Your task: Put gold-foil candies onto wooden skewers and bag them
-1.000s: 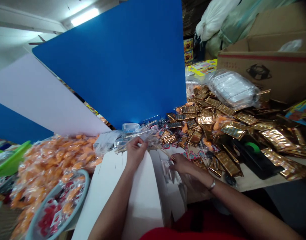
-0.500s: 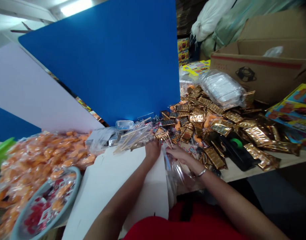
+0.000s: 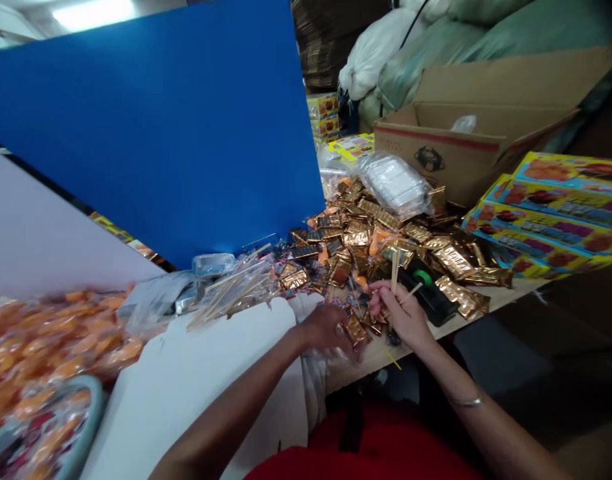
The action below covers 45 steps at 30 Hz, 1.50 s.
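My right hand (image 3: 403, 313) is closed around thin wooden sticks (image 3: 395, 268); some point upward and one juts out to the right. My left hand (image 3: 331, 330), a little blurred, is low over the table edge, with bent fingers beside a gold-wrapped packet (image 3: 356, 330). Whether it grips the packet or the clear plastic under it cannot be made out. Just beyond both hands spreads a heap of gold-wrapped packets (image 3: 359, 237), with small orange pieces among them. A black tape dispenser (image 3: 431, 297) with a green core stands right of my right hand.
White cardboard (image 3: 201, 373) lies under my left forearm, more wooden sticks (image 3: 236, 287) behind it. Orange wrapped pieces (image 3: 71, 333) and a grey basin (image 3: 93, 413) are left. A blue board (image 3: 161, 133) rises behind; a carton (image 3: 436, 143) and yellow-blue boxes (image 3: 546, 220) stand right.
The view has swung to the right. My right hand has moved away from my left and now holds sticks raised upright. My left hand has come nearer to me, beside a gold packet.
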Tool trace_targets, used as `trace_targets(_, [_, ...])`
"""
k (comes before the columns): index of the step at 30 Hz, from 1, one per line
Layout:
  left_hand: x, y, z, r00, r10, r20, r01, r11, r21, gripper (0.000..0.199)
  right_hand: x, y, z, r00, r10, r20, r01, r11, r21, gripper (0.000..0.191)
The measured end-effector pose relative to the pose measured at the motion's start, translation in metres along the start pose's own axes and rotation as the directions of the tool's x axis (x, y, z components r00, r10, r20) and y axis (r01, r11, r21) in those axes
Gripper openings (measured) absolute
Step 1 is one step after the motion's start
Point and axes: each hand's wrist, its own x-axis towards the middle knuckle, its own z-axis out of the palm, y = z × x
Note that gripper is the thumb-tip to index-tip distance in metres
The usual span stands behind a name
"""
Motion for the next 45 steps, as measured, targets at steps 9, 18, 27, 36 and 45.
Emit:
trace_targets(9, [0.017,-0.022,0.034,0.998,-0.062,0.013,0.062,0.923,-0.379,0.014,-0.047,0.051,0.002,0.995,0.055,-0.078,-0.066,0.988,-0.139,0.051])
trace_targets(18, [0.007,-0.026,0.023,0.997,0.036,-0.067,-0.069,0.806,-0.588,0.034,-0.01,0.034,0.027,0.975,0.173,0.142,-0.131,0.955,-0.265,0.03])
trace_targets(27, [0.007,-0.029,0.021,0.96,-0.114,-0.257,-0.09,0.742,-0.664,0.025,-0.005,0.049,0.021,0.971,0.223,0.083,-0.179,0.913,-0.368,0.03])
trace_targets(36, [0.005,-0.026,0.018,0.968,-0.063,-0.244,-0.129,0.71,-0.692,0.024,0.002,0.016,0.032,0.973,0.167,0.158,-0.103,0.931,-0.351,0.031])
trace_targets(45, [-0.002,-0.02,0.007,0.941,0.02,-0.338,-0.2,0.839,-0.506,0.033,-0.014,0.028,0.031,0.992,0.126,0.021,-0.123,0.984,-0.127,0.049])
